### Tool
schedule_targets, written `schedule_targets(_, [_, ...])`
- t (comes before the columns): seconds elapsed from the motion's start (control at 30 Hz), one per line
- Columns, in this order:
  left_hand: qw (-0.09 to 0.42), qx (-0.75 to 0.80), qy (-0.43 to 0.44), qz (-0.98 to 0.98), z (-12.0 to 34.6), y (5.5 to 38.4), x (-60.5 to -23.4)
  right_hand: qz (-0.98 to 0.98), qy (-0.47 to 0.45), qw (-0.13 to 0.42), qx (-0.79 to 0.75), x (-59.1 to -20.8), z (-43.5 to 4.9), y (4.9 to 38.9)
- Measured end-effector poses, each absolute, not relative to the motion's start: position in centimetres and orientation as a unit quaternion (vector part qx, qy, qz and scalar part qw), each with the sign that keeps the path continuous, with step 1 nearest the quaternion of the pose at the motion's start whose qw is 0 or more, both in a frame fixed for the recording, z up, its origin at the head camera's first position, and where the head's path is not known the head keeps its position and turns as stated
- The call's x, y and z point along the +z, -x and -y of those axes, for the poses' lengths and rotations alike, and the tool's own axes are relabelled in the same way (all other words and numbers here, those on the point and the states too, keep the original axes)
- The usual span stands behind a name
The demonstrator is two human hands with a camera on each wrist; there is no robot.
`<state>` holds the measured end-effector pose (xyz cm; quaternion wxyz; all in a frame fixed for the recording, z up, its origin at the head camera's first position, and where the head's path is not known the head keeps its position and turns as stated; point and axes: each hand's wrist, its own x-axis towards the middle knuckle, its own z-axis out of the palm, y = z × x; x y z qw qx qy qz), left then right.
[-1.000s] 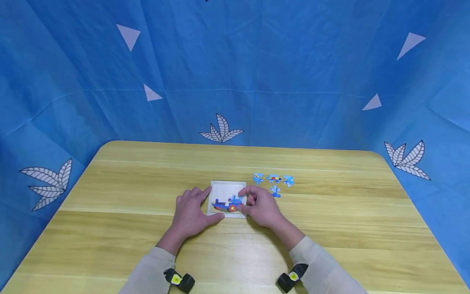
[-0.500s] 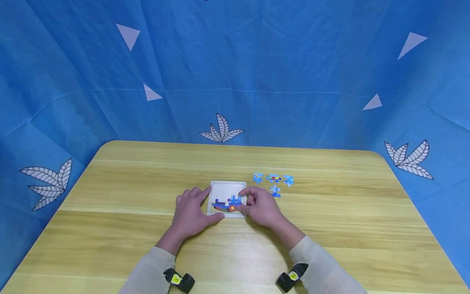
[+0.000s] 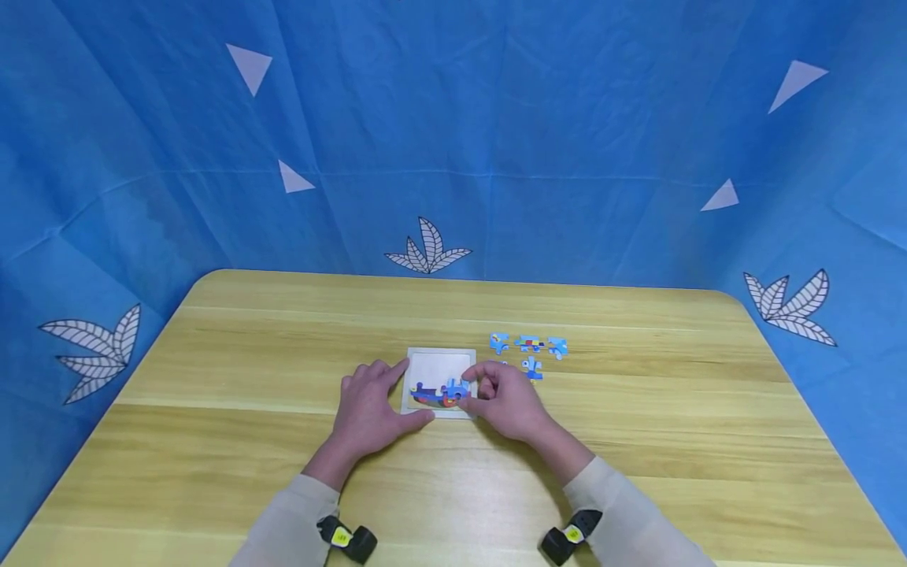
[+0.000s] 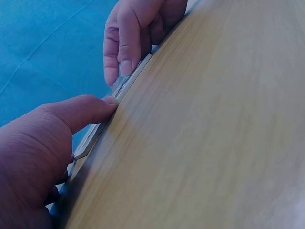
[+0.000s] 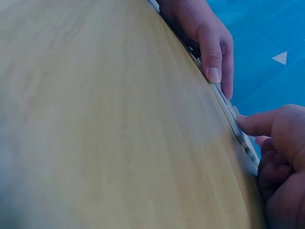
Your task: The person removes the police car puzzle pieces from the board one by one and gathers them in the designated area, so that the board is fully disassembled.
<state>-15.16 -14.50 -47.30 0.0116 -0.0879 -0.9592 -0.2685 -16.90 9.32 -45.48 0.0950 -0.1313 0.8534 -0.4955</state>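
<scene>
A pale jigsaw puzzle tray [image 3: 439, 415] lies on the table with part of a blue and red tractor picture in its lower half. My left hand [image 3: 370, 409] spans its lower-left corner, thumb pressing the near rim and index finger along the left side. At the tray's right side, my right hand [image 3: 506, 400] pinches a blue puzzle piece [image 3: 457, 387] between thumb and index finger, over the tractor picture. The held piece overlaps the red wheel. Both wrist views catch the tray [image 4: 98, 128] almost edge-on, with the right thumb [image 5: 250, 125] close by its rim.
Several loose blue puzzle pieces lie beyond my right hand, among them one [image 3: 529, 344] with red and yellow colours and another [image 3: 531, 368] nearer the hand. The wooden table [image 3: 638, 394] ends at a blue curtain [image 3: 567, 157].
The blue piece at my right fingertips has shifted and now covers part of the red wheel that showed before. My left hand keeps its place on the tray.
</scene>
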Motion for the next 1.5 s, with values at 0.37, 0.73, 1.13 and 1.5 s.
schedule_targets(0.37, [0.015,-0.274,0.093,0.957,14.5,15.2,-47.4,-0.841,0.155,0.083,-0.512,-45.8,-10.6,16.2])
schedule_targets(0.73, [0.019,-0.271,0.097,0.958,14.5,15.0,-47.2,-0.844,0.155,0.083,-0.507,-45.7,-12.2,15.1])
schedule_targets(1.13, [0.015,-0.272,0.091,0.958,14.4,15.0,-47.1,-0.847,0.138,0.085,-0.507,-45.4,-15.0,14.0])
schedule_targets(1.5, [0.013,-0.276,0.087,0.957,14.4,14.9,-47.1,-0.855,0.126,0.059,-0.501,-45.3,-17.7,13.6])
